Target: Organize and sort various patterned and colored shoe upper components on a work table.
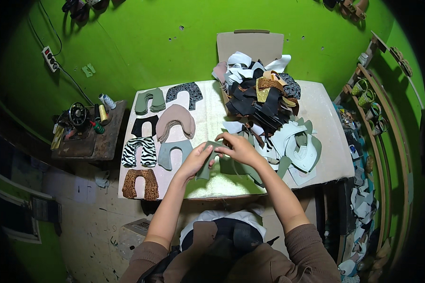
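Over the front middle of the table, my left hand is closed on an olive green cut piece of sheet material, its thumb on top. My right hand pinches the same piece at its upper edge, fingers bent. Beneath my right hand lies more olive green material. To the left are arch-shaped cut pieces, some stacked: green, dark patterned, mauve, black, zebra-striped, grey and leopard-print.
On the pale table, a heap of black and mixed scraps sits before a cardboard flap. White and green offcuts lie right. A sewing machine stands left, a wooden rack with shoes at right.
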Available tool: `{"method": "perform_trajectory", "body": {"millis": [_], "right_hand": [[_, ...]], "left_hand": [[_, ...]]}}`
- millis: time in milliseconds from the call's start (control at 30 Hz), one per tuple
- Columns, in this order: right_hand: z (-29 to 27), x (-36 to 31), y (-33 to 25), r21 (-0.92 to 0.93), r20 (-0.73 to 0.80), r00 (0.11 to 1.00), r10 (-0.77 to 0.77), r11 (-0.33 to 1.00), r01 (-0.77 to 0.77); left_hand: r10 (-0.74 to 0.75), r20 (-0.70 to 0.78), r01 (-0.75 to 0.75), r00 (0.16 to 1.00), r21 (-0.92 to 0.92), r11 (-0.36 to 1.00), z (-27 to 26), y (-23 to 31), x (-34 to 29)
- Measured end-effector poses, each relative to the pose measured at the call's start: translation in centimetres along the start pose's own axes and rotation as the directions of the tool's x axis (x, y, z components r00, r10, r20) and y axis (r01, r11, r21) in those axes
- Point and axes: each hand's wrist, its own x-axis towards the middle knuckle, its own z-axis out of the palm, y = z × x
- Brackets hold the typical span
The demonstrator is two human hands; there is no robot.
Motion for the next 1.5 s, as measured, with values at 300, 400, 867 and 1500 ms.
{"method": "perform_trajectory", "body": {"millis": [300,400,867,1500], "right_hand": [[2.9,-2.3,7.3,-0.299,0.008,0.992,0.123,0.947,-0.115],[4.9,-2.8,7.5,-0.491,0.123,0.992,0.011,0.87,0.051],[1.9,-0.4,6.4,-0.158,0.056,0.986,-0.159,0.973,0.166],[-1.2,0.8,-3.4,0.162,0.24,0.969,-0.058,0.987,0.019]], "left_hand": [[-0.012,-0.311,-0.031,0.95,-0.131,0.991,-2.0,0.2,0.0],[0.003,-0.331,-0.058,0.944,-0.156,0.986,-2.4,0.4,0.1],[-0.026,-0.362,-0.068,0.932,-0.244,0.967,-3.1,-1.2,-0.1],[0.095,-0.283,-0.119,0.954,-0.069,0.991,0.0,0.4,-0.5]]}}
